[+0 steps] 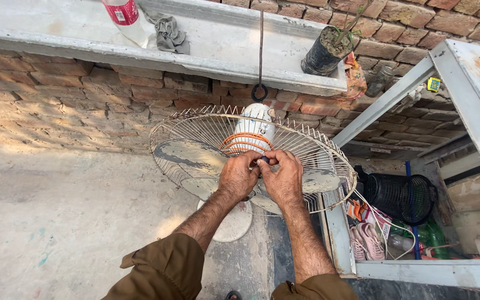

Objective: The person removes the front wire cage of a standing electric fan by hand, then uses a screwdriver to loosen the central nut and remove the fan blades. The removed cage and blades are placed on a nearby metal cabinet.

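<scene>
A pedestal fan stands in front of me, tilted back, with its front guard off. Its rear wire guard (195, 119) rings the dusty grey blades (187, 158) and the white motor housing (255, 129) with an orange ring. My left hand (239, 176) and my right hand (283, 179) meet at the hub in the middle of the blades. The fingers of both hands pinch a small dark part (264, 159) on the hub. The hub itself is hidden under my fingers. The fan's round base (234, 222) shows below my left forearm.
A brick wall with a concrete ledge (206, 44) carries a plastic bottle (124, 19), a grey rag (170, 34) and a black plant pot (324, 53). A grey metal frame (462, 94) at right shelters a black basket (401, 197), pink shoes (365, 241) and green bottles. Bare concrete floor lies to the left.
</scene>
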